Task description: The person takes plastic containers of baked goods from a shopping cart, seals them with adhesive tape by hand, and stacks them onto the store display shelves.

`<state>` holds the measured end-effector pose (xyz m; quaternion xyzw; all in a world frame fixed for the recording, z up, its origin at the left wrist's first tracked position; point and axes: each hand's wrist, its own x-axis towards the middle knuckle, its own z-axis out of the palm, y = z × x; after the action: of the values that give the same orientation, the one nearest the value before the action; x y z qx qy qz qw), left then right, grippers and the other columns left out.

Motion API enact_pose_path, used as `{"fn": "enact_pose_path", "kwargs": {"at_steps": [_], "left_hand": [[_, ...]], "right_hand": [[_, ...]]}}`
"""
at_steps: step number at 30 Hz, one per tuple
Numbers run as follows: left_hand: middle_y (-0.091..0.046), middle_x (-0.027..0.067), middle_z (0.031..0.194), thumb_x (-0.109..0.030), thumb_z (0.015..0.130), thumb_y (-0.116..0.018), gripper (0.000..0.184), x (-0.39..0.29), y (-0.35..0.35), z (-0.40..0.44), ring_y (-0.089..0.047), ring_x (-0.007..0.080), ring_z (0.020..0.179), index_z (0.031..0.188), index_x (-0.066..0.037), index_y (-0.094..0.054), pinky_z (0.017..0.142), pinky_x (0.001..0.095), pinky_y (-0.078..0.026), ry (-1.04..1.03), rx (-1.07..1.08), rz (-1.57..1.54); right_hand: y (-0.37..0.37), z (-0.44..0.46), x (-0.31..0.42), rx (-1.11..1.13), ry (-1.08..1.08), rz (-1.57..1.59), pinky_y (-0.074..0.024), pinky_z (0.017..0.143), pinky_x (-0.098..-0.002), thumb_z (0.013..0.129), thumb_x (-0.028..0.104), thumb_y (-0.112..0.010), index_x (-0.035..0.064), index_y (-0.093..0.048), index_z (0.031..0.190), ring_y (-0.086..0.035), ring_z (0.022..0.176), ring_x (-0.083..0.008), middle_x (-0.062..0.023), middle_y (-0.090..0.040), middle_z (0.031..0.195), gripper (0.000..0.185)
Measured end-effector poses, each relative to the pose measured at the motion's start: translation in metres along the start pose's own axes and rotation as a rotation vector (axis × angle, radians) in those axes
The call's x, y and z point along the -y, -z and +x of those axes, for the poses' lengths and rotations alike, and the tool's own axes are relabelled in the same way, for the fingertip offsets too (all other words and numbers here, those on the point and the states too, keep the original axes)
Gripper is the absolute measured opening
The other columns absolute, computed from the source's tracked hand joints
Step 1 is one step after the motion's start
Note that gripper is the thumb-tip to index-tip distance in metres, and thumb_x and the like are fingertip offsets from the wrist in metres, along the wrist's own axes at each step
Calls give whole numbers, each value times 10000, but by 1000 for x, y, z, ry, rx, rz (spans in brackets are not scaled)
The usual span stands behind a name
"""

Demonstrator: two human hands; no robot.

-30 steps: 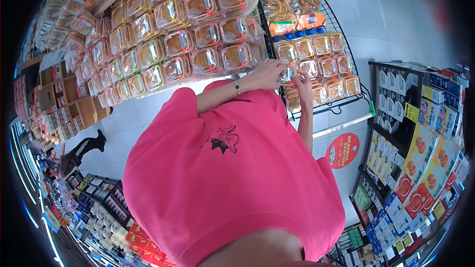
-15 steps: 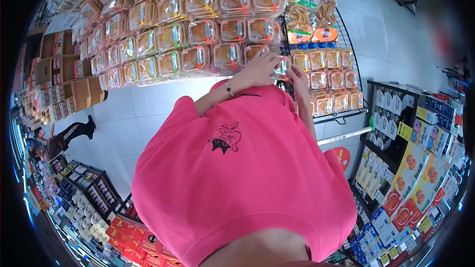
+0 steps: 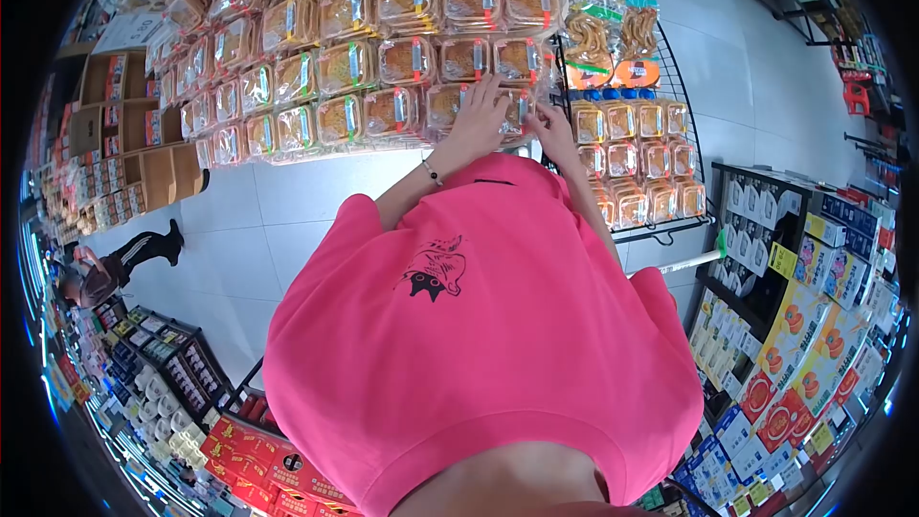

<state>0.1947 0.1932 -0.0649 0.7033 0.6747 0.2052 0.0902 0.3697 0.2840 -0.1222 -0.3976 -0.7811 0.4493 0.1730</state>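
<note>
Near the front right corner of the stacked display, a clear plastic box of brown baked goods [image 3: 518, 108] with a label strip sits between my hands. My left hand [image 3: 480, 121], a beaded bracelet on its wrist, lies over the box's left side and the box beside it, fingers stretched forward. At the right edge of that box, my right hand [image 3: 555, 134] has bent fingers gripping its side. Rows of similar pastry boxes [image 3: 408, 61] with red, yellow and green tape surround them. My palms hide part of the front row.
On the right stands a black wire rack [image 3: 691, 86] with more boxes and bagged twisted snacks [image 3: 588, 36]. Cardboard shelving [image 3: 158, 175] is at left. A person's leg [image 3: 153, 247] shows beyond it. Boxed goods [image 3: 795, 325] fill the lower right; red cartons [image 3: 251, 455] lie lower left.
The box has moved left from beside the wire rack onto the front right corner of the display. Both hands moved with it, and the left fingers are now stretched out flatter.
</note>
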Motion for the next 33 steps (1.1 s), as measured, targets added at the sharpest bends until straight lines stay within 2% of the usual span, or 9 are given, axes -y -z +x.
{"fn": "enact_pose_path", "kwargs": {"at_steps": [4,6,10,12,15,20,22,28,33], "left_hand": [[-341,259,1340,-130,619,-731,590,3,0,-6,-278,408,1308,1138,-3,-480,1082,505,-231,66,58,23],[-347,242,1328,-148,612,-751,635,2,2,-6,-284,400,1299,1165,-9,-472,1068,524,-240,63,53,-8],[-359,206,1308,-143,618,-757,653,3,-4,-7,-320,395,1268,1188,-44,-454,1059,539,-259,75,70,-36],[-370,197,1289,-143,614,-760,652,3,-5,-6,-338,382,1252,1184,-49,-458,1059,522,-263,90,54,-30],[-385,195,1272,-182,603,-777,660,3,-11,-3,-345,379,1242,1165,-34,-465,1038,525,-276,120,36,8],[-385,189,1271,-218,598,-782,695,4,-15,-7,-349,371,1241,1180,-37,-448,1028,520,-283,93,-14,-2],[-381,184,1276,-223,592,-779,710,8,-20,-7,-343,367,1248,1188,-37,-442,1025,514,-284,127,-18,38],[-381,185,1278,-233,606,-768,692,4,-16,-5,-337,370,1249,1187,-36,-448,1023,511,-278,120,9,50],[-399,216,1267,-278,619,-792,697,4,-17,-5,-340,375,1242,1174,-18,-460,1021,496,-271,74,-38,79]], "right_hand": [[-1,-2,7,34,-104,139,-473,750,-311,899,215,-594,17,-531,1249,-598,845,-194,-133,-594,1039,407],[-4,-4,3,24,-102,329,-515,728,-311,904,191,-563,56,-517,1286,-621,882,-227,-165,-565,1066,408],[-15,-2,-19,42,-123,363,-517,725,-313,906,190,-561,56,-496,1304,-618,879,-217,-158,-565,1060,425],[-16,-1,-19,30,-139,423,-466,711,-247,914,173,-567,39,-517,1284,-553,793,-100,-67,-600,988,397],[-17,0,-17,26,-144,463,-458,697,-242,915,168,-564,45,-506,1300,-546,786,-96,-53,-595,937,409],[-22,8,-25,19,-84,350,-466,692,-244,916,163,-564,43,-496,1312,-548,774,-95,-57,-593,906,420],[-22,11,-18,-3,-24,370,-470,650,-279,891,196,-593,37,-505,1298,-566,722,-150,-106,-557,902,445],[-22,9,-11,-60,-52,329,-492,653,-295,875,209,-618,22,-522,1253,-592,729,-171,-123,-600,933,433],[-21,4,-6,-39,-197,410,-507,664,-287,872,234,-633,-7,-508,1232,-618,774,-165,-128,-628,981,451]]}}
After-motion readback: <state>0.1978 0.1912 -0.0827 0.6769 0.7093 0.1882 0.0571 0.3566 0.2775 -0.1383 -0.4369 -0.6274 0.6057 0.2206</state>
